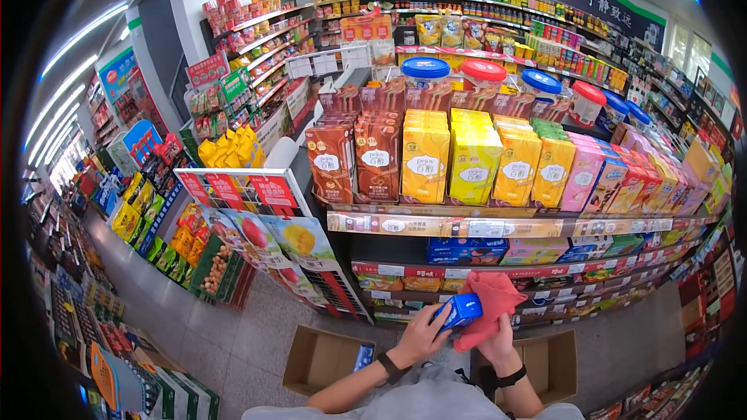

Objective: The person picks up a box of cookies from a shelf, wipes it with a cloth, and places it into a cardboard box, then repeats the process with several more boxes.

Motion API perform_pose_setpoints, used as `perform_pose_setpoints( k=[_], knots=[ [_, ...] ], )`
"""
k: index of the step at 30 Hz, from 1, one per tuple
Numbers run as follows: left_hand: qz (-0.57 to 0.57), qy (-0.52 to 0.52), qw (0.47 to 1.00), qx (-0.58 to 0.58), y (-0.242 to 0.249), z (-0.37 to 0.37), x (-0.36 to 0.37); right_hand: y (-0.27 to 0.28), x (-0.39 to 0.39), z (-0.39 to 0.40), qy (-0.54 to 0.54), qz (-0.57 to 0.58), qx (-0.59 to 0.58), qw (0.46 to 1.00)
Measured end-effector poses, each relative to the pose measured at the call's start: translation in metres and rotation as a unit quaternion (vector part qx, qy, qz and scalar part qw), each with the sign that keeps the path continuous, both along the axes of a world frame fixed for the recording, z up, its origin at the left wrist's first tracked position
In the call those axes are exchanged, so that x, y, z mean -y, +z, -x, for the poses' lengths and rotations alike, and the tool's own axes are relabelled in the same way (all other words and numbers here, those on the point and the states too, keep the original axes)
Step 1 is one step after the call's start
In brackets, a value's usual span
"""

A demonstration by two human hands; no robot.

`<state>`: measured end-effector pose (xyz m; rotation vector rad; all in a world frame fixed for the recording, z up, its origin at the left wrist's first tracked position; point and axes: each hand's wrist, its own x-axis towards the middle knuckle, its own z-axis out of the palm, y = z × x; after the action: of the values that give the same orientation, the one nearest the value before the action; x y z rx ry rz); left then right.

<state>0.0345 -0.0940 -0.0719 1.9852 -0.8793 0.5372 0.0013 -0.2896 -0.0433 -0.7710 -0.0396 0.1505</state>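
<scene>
Lower centre: your left hand [420, 334] grips blue box [459, 311], light, stiff; right hand [498, 338] clutches soft red cloth [490, 299].

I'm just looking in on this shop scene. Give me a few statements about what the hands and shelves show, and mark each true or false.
1. The left hand holds a blue box. True.
2. The right hand holds a green sponge. False: it holds a red cloth, pressed against the box.
3. Two open cardboard cartons sit on the floor near the person. True: the left carton and the right carton.
4. The top shelf in front carries only bottles. False: it carries rows of upright snack boxes, brown, yellow and pink.
5. Both wrists are bare. False: each wears a dark band.
</scene>
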Motion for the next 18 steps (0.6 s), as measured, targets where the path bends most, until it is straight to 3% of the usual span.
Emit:
perform_pose_setpoints(
  k=[4, 12, 15, 16, 18],
  knots=[
    [0.003, 0.006, 0.999, 0.038, 0.014, 0.004, 0.006, -0.01, -0.01, 0.001, 0.066, 0.008, 0.002, 0.998],
    [0.058, 0.002, 0.997, 0.057, 0.044, 0.014, 0.017, -0.081, -0.026, 0.004, 0.155, 0.072, -0.162, 0.972],
    [0.22, -0.05, 0.973, -0.047, -0.006, 0.016, 0.011, -0.069, -0.024, -0.002, 0.144, 0.115, -0.198, 0.963],
    [0.376, -0.066, 0.921, -0.08, -0.013, 0.023, 0.025, -0.05, -0.025, -0.002, 0.159, 0.109, -0.21, 0.959],
    [0.354, -0.027, 0.927, -0.119, -0.014, 0.025, 0.018, -0.041, -0.033, -0.001, 0.154, 0.098, -0.225, 0.957]
  ],
)
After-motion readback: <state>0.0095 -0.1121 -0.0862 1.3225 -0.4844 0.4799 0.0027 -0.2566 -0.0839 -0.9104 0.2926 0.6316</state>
